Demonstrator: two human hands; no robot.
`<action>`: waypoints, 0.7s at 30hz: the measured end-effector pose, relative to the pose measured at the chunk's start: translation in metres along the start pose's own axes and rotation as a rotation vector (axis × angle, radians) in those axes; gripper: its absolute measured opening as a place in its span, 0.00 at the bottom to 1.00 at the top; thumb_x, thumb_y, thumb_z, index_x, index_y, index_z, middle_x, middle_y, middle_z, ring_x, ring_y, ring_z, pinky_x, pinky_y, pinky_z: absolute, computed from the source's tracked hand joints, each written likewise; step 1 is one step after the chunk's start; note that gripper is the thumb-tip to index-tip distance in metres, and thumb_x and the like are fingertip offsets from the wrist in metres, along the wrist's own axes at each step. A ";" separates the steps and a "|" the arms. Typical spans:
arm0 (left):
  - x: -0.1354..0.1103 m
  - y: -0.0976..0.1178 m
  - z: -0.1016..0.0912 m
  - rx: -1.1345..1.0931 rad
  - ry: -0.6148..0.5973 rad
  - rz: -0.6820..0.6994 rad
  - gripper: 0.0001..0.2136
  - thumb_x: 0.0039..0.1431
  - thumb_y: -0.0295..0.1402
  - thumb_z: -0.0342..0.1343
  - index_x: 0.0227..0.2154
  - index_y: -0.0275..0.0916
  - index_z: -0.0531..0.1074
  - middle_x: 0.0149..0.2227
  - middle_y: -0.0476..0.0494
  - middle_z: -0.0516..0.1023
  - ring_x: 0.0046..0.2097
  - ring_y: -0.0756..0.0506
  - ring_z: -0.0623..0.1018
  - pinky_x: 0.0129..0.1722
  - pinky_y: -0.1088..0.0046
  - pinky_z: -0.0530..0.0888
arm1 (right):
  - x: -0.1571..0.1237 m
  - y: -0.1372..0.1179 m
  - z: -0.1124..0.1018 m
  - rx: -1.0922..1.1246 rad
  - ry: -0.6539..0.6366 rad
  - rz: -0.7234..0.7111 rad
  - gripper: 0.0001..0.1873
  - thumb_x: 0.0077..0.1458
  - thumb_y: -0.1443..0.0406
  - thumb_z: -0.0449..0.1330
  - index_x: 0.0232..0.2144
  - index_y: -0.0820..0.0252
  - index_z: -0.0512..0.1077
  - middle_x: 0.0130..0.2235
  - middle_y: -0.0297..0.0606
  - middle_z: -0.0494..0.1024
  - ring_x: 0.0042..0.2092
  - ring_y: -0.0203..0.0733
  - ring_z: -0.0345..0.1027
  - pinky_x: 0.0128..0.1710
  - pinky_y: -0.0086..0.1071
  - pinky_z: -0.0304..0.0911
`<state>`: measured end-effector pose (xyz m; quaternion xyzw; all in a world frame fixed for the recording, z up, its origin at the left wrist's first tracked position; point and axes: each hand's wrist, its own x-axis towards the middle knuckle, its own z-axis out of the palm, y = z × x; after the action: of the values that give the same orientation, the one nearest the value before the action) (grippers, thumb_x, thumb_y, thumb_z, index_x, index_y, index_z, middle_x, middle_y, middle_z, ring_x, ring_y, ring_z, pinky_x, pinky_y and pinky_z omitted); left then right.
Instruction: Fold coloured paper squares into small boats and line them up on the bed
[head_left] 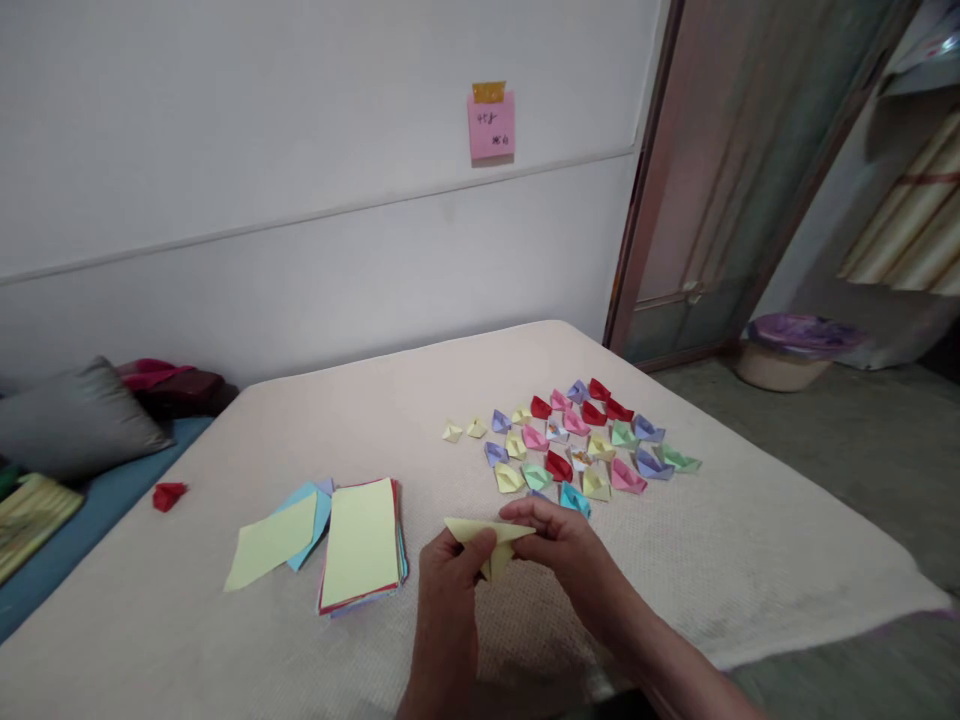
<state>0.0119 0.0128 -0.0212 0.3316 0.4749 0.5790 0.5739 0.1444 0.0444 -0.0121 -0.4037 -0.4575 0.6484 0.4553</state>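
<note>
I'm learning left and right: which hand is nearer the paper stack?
Left. The left hand is close beside the paper stack; the right hand is farther away, past the left.

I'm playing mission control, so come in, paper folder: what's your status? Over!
Left hand and right hand gripping folded yellow paper. Paper stack beside left hand, small paper boats beyond right hand. None covering the fold.

A bare strip of textured cream cloth (pixel 431 480) runs forward between the thick, yellow-topped stack of rectangular paper sheets (pixel 361 545) and the many-coloured cluster of small folded-paper boats (pixel 559 465); two small pale-yellow folded papers (pixel 475 429) stand in its far part; the boats block the way ahead of the right hand (pixel 559 537); open cloth stretches rightward.
</note>
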 end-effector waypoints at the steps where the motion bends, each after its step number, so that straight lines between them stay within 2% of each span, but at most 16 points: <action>1: -0.001 0.001 0.000 0.007 -0.003 0.003 0.09 0.51 0.33 0.60 0.33 0.33 0.76 0.24 0.47 0.76 0.25 0.51 0.70 0.26 0.75 0.65 | 0.000 0.000 0.001 -0.006 0.006 -0.005 0.12 0.38 0.73 0.59 0.30 0.59 0.73 0.27 0.31 0.76 0.31 0.37 0.67 0.31 0.29 0.60; 5: -0.001 0.004 0.001 0.007 -0.001 0.006 0.09 0.51 0.34 0.60 0.32 0.33 0.76 0.24 0.48 0.75 0.25 0.51 0.70 0.26 0.75 0.65 | -0.002 0.001 0.004 -0.003 0.021 -0.019 0.11 0.41 0.72 0.58 0.31 0.58 0.73 0.26 0.30 0.75 0.30 0.37 0.67 0.31 0.29 0.60; 10: 0.002 0.003 0.000 -0.148 0.032 -0.057 0.07 0.49 0.33 0.60 0.29 0.34 0.75 0.22 0.49 0.74 0.24 0.51 0.70 0.25 0.77 0.64 | -0.001 0.002 -0.001 0.032 0.026 -0.051 0.13 0.41 0.70 0.62 0.33 0.56 0.73 0.27 0.30 0.75 0.31 0.37 0.67 0.32 0.30 0.60; 14: 0.001 0.008 0.002 -0.215 0.044 -0.110 0.06 0.47 0.32 0.61 0.27 0.34 0.75 0.23 0.47 0.75 0.25 0.51 0.71 0.25 0.78 0.65 | 0.002 0.000 -0.009 -0.094 0.048 -0.138 0.07 0.41 0.69 0.63 0.27 0.57 0.75 0.26 0.30 0.73 0.29 0.36 0.65 0.30 0.29 0.58; 21: -0.003 0.022 0.005 -0.169 0.048 -0.146 0.05 0.43 0.30 0.63 0.23 0.33 0.74 0.20 0.50 0.73 0.22 0.53 0.69 0.22 0.79 0.63 | 0.005 -0.002 -0.017 -0.245 0.009 -0.164 0.02 0.40 0.68 0.63 0.22 0.58 0.76 0.23 0.31 0.73 0.27 0.37 0.62 0.28 0.30 0.57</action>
<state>0.0095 0.0132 0.0020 0.2326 0.4608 0.5815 0.6288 0.1597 0.0531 -0.0151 -0.4204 -0.5627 0.5464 0.4561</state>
